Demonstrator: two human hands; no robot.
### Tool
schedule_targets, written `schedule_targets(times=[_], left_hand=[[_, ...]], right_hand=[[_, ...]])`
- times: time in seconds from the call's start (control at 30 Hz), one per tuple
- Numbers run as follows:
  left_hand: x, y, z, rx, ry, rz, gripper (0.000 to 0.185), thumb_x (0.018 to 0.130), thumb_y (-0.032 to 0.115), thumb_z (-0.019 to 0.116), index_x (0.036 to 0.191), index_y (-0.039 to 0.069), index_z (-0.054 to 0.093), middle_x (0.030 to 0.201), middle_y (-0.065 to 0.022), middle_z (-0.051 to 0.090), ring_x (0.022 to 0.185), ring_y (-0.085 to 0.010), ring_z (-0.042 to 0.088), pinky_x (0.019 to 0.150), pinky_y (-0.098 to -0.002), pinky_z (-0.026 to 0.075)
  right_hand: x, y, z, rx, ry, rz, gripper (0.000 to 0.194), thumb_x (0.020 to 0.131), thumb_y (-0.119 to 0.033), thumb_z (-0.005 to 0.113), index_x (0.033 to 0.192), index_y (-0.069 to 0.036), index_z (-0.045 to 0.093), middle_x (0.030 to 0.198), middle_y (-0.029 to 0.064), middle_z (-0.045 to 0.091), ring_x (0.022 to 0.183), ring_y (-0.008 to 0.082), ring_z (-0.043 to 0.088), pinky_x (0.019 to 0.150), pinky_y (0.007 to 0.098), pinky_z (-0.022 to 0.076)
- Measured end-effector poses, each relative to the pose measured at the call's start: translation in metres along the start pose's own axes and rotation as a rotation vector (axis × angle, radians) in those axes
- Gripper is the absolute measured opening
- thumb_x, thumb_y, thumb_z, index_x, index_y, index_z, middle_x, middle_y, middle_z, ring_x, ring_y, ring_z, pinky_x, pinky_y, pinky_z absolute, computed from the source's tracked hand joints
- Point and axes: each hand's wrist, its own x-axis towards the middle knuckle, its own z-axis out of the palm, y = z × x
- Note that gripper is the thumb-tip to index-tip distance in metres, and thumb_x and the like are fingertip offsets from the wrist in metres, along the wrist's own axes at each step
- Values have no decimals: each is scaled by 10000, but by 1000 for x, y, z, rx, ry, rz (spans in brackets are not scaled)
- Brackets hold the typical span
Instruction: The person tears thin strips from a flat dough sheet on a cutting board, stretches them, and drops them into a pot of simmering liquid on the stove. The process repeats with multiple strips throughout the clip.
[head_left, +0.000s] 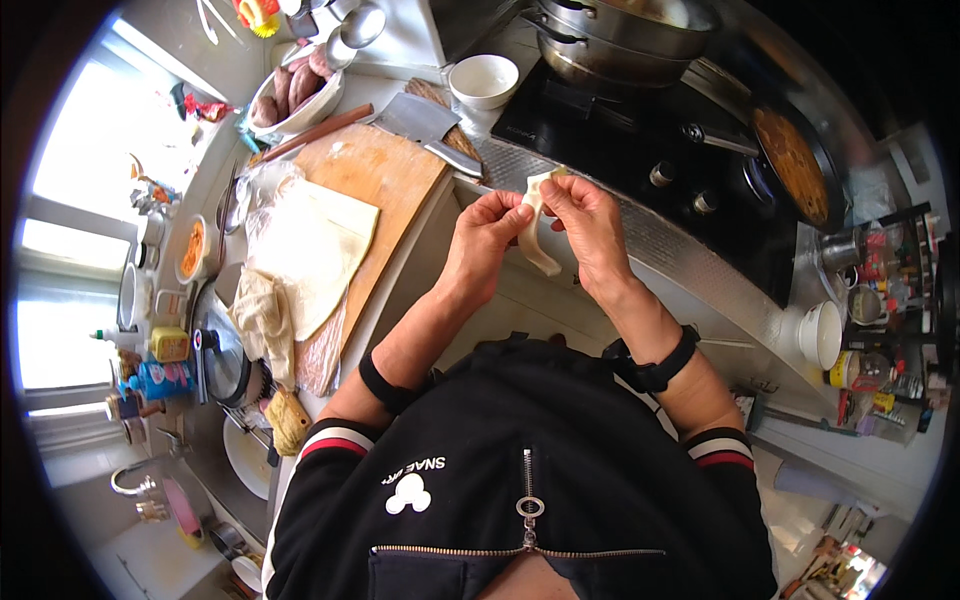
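Observation:
Both hands pinch one strip of pale dough (534, 232) in front of my body, over the gap before the counter edge. My left hand (480, 240) grips its side between thumb and fingers. Higher up the strip is my right hand (589, 225), and the lower end hangs loose and curls to the right. On the wooden cutting board (409, 184) to the left lies a large flat sheet of dough (319, 247), with clear plastic film (270, 187) beside and under it. A cleaver (420, 120) rests at the board's far edge.
Beyond my right hand is a black gas hob (600, 142) bearing a steel steamer pot (615, 45) and a frying pan (795, 165) with browned food. A white bowl (484, 81) stands near the cleaver. A rolling pin (322, 131) and a cloth (262, 315) border the board.

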Motion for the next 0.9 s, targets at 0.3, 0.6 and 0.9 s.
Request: schedule_targets(times=[0.3,0.6,0.9], left_hand=[[-10,0,-14,-60,85,-88,177,866,213,569,911,42,556,803,-21,589,749,-106,558,703,-255,461],[-28,-13,-21,33,109,-64,172,858,196,579,905,31,570,807,-15,584,727,-88,531,722,-242,425],[-21,-14,-30,100,131,11,169,855,191,585,848,24,566,759,-5,566,667,-82,500,649,-222,416]], right_hand=[[-16,15,12,-20,-128,178,258,849,-327,587,859,-70,612,777,-1,602,735,63,513,679,227,383],[-19,25,26,-67,-49,-10,156,865,-166,565,800,-28,596,665,-45,518,601,40,423,570,191,365],[-29,26,34,-43,-32,126,175,858,-211,583,807,-47,611,689,-28,553,633,49,447,609,206,364]])
